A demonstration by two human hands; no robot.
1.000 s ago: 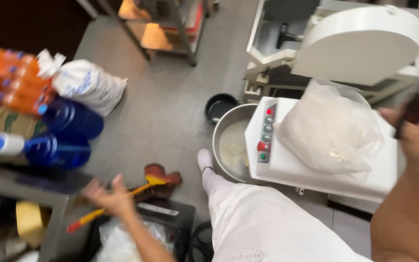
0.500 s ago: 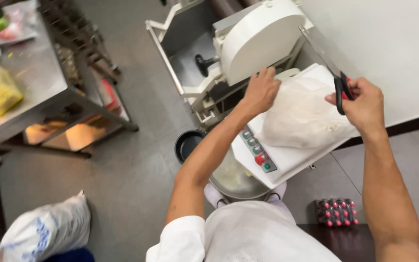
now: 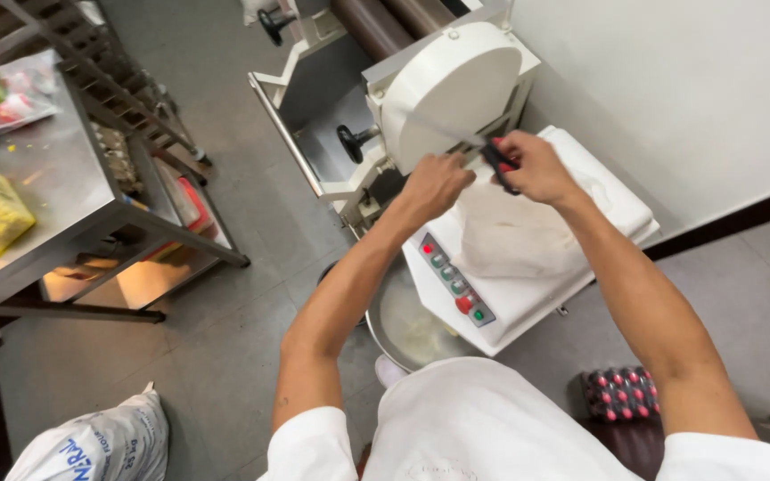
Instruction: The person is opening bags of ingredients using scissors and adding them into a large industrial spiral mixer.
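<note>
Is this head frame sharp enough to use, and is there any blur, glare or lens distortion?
Head view: mostly sharp, evenly lit; slight motion blur on the scissors in the right hand and on the left hand gripping the plastic bag; wide-angle tilt leans the steel table; soft glare on its top.

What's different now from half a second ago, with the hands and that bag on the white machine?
The right hand brought the scissors in from the side to the top of the clear bag, close to the left hand, which has closed on the bag's top. The bag still lies on the white machine.
</note>
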